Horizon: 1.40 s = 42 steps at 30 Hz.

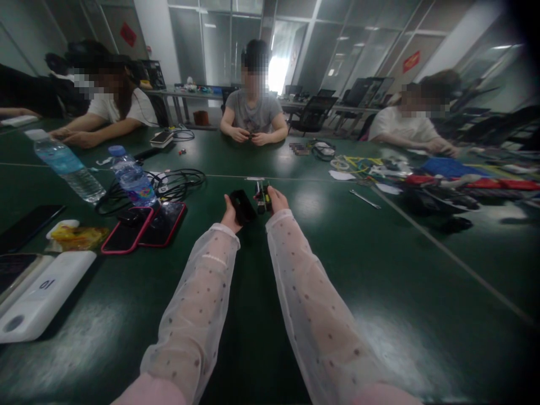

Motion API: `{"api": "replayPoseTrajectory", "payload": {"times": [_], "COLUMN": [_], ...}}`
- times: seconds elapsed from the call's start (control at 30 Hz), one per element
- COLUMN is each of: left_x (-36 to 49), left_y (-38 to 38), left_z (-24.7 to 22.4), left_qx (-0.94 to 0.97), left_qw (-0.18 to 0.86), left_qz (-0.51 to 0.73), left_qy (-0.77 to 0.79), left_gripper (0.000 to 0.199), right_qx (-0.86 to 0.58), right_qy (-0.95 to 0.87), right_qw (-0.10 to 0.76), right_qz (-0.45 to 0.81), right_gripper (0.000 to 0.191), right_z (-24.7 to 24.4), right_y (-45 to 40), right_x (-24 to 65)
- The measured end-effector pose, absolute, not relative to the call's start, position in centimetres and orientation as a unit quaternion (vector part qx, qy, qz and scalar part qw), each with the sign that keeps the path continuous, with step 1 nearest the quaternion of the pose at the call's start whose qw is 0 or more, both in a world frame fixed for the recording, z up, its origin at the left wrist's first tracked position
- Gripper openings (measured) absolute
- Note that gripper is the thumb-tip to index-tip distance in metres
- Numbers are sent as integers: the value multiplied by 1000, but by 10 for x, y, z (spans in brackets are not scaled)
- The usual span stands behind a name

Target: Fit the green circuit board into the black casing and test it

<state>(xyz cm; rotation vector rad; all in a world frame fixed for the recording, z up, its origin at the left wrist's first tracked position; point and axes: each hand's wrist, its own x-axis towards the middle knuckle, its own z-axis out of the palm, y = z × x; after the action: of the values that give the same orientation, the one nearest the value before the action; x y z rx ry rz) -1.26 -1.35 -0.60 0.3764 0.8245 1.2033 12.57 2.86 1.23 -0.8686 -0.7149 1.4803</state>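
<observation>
My left hand grips a black plastic shell that looks hollow on the side facing me. Close beside it, my right hand holds a small electronic assembly with a dark body, a shiny part and some yellow-green. The two pieces are apart by a narrow gap, both held above the green table. Fingers on the far side of each piece are partly hidden, and fine detail of the assembly is too small to make out.
Left stand two water bottles, black cables, phones and a white power bank. A wrench lies to the right, before tangled wires and a red-and-black bundle. Three people sit across the table.
</observation>
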Motion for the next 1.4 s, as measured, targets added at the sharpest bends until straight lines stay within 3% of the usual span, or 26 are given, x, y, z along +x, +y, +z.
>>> {"api": "replayPoseTrajectory", "payload": {"times": [0.1,0.2,0.37,0.53,0.73,0.87,1.03,1.2,1.4], "left_x": [-11,-11,-12,-12,-13,-15,-19,-19,-21], "left_y": [-13,-14,-13,-7,-6,-8,-10,-11,-10], "left_z": [-4,-4,-12,-21,-21,-17,-11,-8,-9], "left_qx": [151,157,175,189,198,169,108,77,79], "left_qw": [749,773,776,763,761,767,764,780,785], "left_qz": [542,547,549,556,556,552,564,561,552], "left_qy": [350,281,258,269,269,279,294,265,269], "left_gripper": [86,84,86,81,79,79,74,69,67], "right_qx": [-467,-524,-578,-581,-514,-464,-449,-296,-255], "right_qy": [-491,-608,-671,-676,-671,-610,-406,-209,-133], "right_qw": [587,518,421,421,479,543,591,543,561], "right_qz": [442,296,196,167,238,343,533,758,776], "right_gripper": [35,42,42,44,42,29,9,23,30], "right_z": [26,35,38,31,21,19,16,-10,-31], "right_y": [22,6,-16,-19,-16,-2,15,15,15], "right_x": [117,102,84,78,77,84,98,118,133]}}
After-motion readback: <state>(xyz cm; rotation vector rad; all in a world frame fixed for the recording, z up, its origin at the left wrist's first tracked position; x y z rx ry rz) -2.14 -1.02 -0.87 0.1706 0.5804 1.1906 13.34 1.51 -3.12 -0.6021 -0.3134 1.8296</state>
